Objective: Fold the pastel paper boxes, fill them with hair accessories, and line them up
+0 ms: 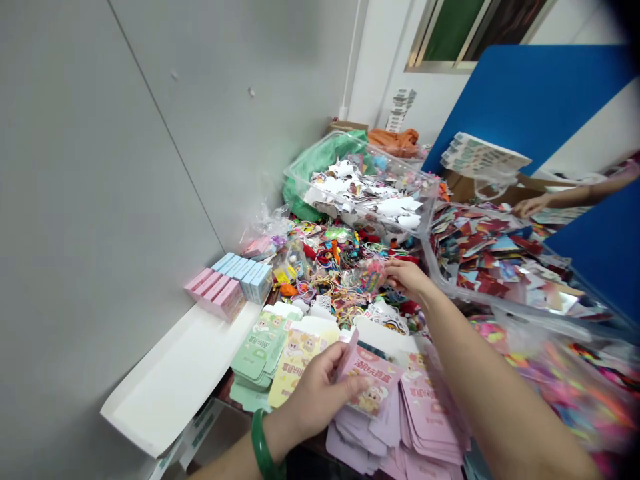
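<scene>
Left hand (pixel 320 393) pinches a pink card carton (pixel 373 377), right hand (pixel 407 277) a small trinket packet (pixel 373 277) (squeezing could crease the card)

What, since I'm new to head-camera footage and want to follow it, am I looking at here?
This is one picture from a camera worn on a person's head, looking forward and down. No machine is involved: the two bare arms are the wearer's. The left hand, with a green bangle on its wrist, holds a flat pink printed carton in its fingers. The right hand is at a heap of coloured hair ties. On the table lie stacks of flat pink cartons, flat green cartons and a row of pink and blue boxes. Clear plastic bins hold paper cut-outs. The hand at upper right belongs to another person.
</scene>
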### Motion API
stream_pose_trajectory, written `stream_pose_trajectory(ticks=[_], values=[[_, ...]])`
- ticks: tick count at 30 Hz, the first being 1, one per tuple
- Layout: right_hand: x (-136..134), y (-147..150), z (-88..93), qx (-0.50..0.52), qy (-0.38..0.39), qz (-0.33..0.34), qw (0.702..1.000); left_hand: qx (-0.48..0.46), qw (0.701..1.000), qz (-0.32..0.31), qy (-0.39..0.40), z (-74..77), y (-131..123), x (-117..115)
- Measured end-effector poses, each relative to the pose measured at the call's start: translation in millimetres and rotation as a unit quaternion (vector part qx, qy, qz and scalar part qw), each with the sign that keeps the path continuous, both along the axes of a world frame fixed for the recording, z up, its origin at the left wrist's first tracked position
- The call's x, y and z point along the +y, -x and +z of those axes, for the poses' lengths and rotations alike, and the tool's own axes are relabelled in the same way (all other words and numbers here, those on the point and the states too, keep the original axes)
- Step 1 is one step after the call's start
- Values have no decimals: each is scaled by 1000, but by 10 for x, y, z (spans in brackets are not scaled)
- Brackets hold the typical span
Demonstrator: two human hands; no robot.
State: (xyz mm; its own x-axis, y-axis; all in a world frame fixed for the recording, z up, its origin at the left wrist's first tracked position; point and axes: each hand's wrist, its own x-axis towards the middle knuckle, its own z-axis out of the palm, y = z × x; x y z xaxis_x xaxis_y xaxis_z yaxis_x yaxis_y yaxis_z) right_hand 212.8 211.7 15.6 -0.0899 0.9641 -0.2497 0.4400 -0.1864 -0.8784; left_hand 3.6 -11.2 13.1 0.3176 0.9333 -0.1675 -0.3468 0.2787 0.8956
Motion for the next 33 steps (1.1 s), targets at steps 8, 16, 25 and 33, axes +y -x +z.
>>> stream_pose_trajectory(ticks=[8,16,25,33], values=[[-448,-39,189,234,47,5,971,-25,998,60,13,74,23,78],[-660,72,154,168,9,4,986,-29,997,68,-2,111,7,72],[-916,-21,437,77,-68,-25,994,27,996,74,-31,131,84,72],[-1482,-359,1041,75,-94,84,989,93,994,9,-60,45,104,77]])
